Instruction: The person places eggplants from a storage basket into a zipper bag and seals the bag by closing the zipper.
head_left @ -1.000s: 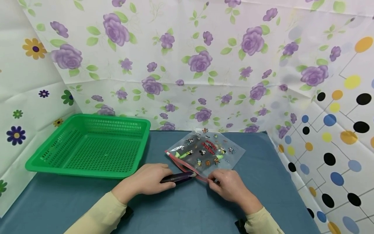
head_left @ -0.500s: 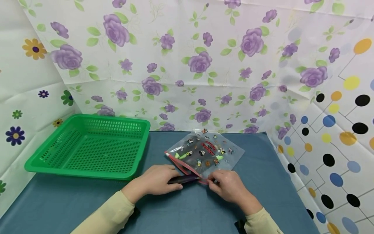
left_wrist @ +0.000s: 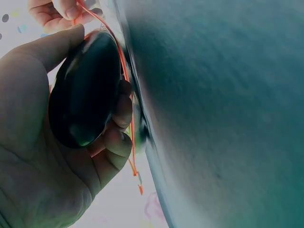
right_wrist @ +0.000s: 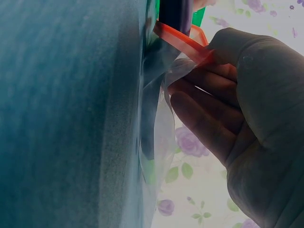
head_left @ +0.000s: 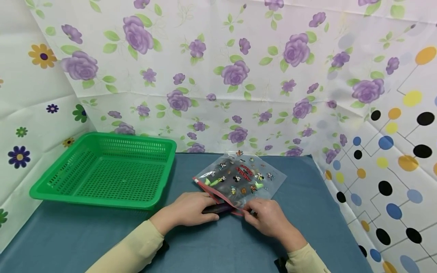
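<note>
My left hand [head_left: 192,208] grips a dark purple eggplant [head_left: 218,208], fingers curled round it in the left wrist view, where its glossy rounded end [left_wrist: 85,90] faces the camera. The eggplant's far end reaches into the mouth of a clear zip bag [head_left: 239,176] with cartoon prints and a red zip strip. My right hand [head_left: 268,218] pinches the bag's red edge [right_wrist: 183,42] between thumb and fingers at the right corner of the mouth. Dark shapes with light green ends show inside the bag. The front of the eggplant is hidden by the bag's strip.
A green plastic basket [head_left: 168,167] with perforated sides stands at the left on the blue tablecloth [head_left: 218,250]. Flowered cloth [head_left: 205,68] rises behind the table, and a dotted cloth [head_left: 403,170] stands on the right.
My left hand has moved to the right, pushing the eggplant further into the bag's mouth. The right hand keeps its pinch on the red edge and stays nearly still.
</note>
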Tool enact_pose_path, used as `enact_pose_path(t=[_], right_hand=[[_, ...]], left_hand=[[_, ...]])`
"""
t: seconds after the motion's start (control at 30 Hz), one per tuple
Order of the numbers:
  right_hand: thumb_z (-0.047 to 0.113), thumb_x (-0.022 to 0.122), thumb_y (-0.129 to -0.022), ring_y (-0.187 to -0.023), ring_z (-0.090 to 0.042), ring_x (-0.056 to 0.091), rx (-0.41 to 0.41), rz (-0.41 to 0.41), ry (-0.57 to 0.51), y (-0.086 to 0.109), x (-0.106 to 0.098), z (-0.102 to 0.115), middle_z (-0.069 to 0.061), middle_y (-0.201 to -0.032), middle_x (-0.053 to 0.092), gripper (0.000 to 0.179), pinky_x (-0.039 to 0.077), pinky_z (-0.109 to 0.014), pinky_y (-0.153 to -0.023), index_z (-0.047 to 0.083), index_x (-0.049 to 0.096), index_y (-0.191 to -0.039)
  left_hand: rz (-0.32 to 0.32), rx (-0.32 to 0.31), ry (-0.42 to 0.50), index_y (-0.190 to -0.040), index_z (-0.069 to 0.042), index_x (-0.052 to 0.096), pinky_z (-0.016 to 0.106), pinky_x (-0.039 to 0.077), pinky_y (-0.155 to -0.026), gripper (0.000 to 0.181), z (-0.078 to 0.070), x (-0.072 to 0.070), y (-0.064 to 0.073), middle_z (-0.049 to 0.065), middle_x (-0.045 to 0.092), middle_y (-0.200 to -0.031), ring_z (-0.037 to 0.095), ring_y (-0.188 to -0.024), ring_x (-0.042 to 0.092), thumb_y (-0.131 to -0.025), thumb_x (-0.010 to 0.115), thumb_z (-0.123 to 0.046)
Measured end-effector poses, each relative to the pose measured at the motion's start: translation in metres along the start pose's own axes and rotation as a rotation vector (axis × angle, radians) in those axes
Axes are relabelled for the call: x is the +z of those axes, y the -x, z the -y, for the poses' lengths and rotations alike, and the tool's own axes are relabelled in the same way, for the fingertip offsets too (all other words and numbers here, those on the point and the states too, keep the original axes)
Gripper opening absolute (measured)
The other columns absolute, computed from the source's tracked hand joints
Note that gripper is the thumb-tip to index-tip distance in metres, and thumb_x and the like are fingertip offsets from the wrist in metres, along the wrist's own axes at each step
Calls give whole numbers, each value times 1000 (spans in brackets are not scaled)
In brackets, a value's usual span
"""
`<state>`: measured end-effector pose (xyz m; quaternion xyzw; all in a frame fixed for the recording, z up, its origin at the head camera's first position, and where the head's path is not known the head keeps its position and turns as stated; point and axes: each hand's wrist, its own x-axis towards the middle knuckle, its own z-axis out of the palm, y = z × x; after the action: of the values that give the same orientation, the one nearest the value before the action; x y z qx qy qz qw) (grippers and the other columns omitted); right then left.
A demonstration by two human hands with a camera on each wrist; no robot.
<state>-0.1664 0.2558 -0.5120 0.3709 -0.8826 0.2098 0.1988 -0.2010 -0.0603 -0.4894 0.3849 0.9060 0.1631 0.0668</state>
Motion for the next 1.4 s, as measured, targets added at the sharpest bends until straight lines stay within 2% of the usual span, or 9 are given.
enact_pose_path(t=[0.17,0.43,0.9,1.03,1.13,1.2,1.4], right_hand=[[8,87,-94,-69,2,62,7,7,-3,-1,0,1,12,-85,75,18,50,-23,-58,22,77,-93],[9,88,-92,-70,0,66,-5,-6,14,0,1,0,11,-85,75,17,53,-24,-59,21,76,-93],[9,88,-92,-70,0,66,2,3,4,2,1,0,12,-85,75,19,53,-23,-60,23,75,-93],[8,87,-92,-70,1,65,-3,-2,4,2,1,0,12,-84,74,19,53,-23,-59,23,75,-92],[8,87,-92,-69,2,64,-8,-5,11,1,1,0,12,-83,74,19,53,-23,-59,23,75,-92],[8,87,-93,-69,3,64,-10,-5,12,1,1,-1,12,-83,74,19,53,-23,-59,23,75,-92],[8,87,-93,-68,1,65,-17,-8,2,1,1,-2,11,-83,74,18,53,-23,-59,23,75,-93]], left_hand=[[-12,-8,7,-122,-27,81,39,54,-69,35,-3,4,-7,-12,70,-107,6,-87,66,-105,74,-57],[6,-41,48,-117,-26,80,36,45,-62,33,-8,6,-11,-12,67,-99,6,-74,56,-102,79,-55],[34,-86,44,-115,-25,80,38,51,-67,30,-15,6,-12,-10,68,-100,7,-81,61,-103,79,-52],[52,-104,38,-115,-23,81,36,46,-63,23,-17,5,-13,-10,63,-96,9,-77,56,-103,78,-43],[69,-108,44,-116,-22,80,34,41,-61,22,-17,3,-12,-10,59,-95,11,-77,52,-98,76,-33],[78,-107,59,-120,-20,80,34,40,-62,27,-16,0,-11,-9,59,-97,13,-80,52,-94,75,-28],[88,-113,91,-138,-14,77,36,45,-75,45,-15,-4,-8,0,67,-120,14,-95,54,-94,73,-24]])
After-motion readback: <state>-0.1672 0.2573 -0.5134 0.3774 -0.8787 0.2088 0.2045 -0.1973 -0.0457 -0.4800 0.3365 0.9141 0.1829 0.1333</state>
